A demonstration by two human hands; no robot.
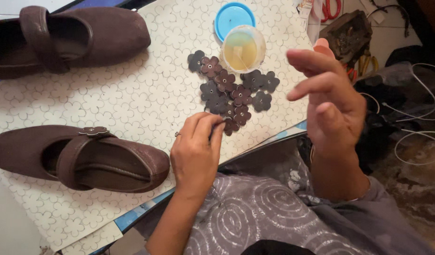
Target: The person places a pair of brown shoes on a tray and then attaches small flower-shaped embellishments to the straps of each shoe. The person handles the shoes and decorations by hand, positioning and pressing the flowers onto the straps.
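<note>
My left hand (197,150) rests at the near edge of the patterned white board (132,94), its fingertips pinched on a brown leather flower (230,125). Just beyond it lies a pile of several brown and dark grey leather flowers (231,89). My right hand (328,101) hovers above the board's right edge, fingers spread and holding nothing. A brown strap shoe (80,156) with a flower on its strap lies at the near left. A second brown strap shoe (66,38) lies at the far left.
A small clear round tub of yellowish glue (243,49) stands beyond the flowers, with its blue lid (229,16) behind it. Tools, red-handled scissors (331,9) and white cables (415,123) clutter the floor at the right. My grey patterned garment (255,212) fills the foreground.
</note>
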